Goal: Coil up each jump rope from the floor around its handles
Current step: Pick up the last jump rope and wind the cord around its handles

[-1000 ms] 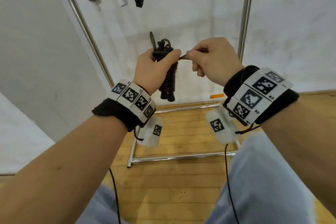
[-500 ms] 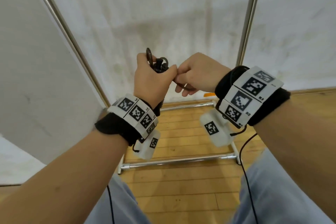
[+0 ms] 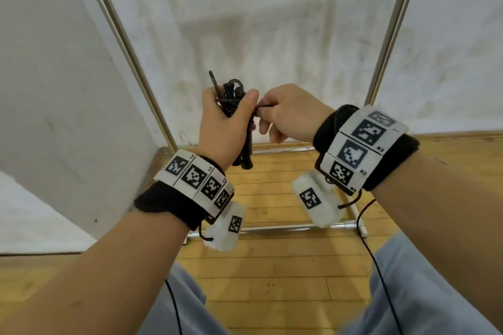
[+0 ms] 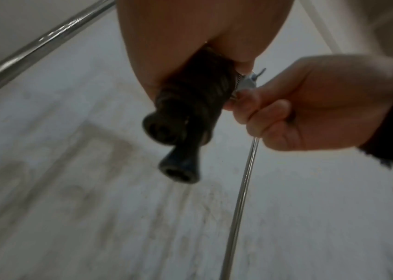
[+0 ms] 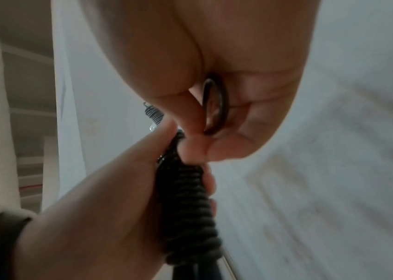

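Wooden floor (image 3: 272, 275), white wall behind: one black jump rope (image 3: 246, 141) nearly coiled, held at chest height.

Item, nearest first: left hand (image 3: 226, 128), fingers curled round the two handles and the cord turns wound on them; handle ends stick out below its palm. Just right of it and touching, right hand (image 3: 291, 114), thumb and forefinger pinching the short free tail of cord (image 3: 265, 106) against the bundle; a dark ring shows under its fingers in the right wrist view. Beyond both hands, metal rack (image 3: 392, 24), with other items hanging at its top, too cropped to identify. Status, judged: winding done, tail not yet secured; no loose ropes visible on the floor.
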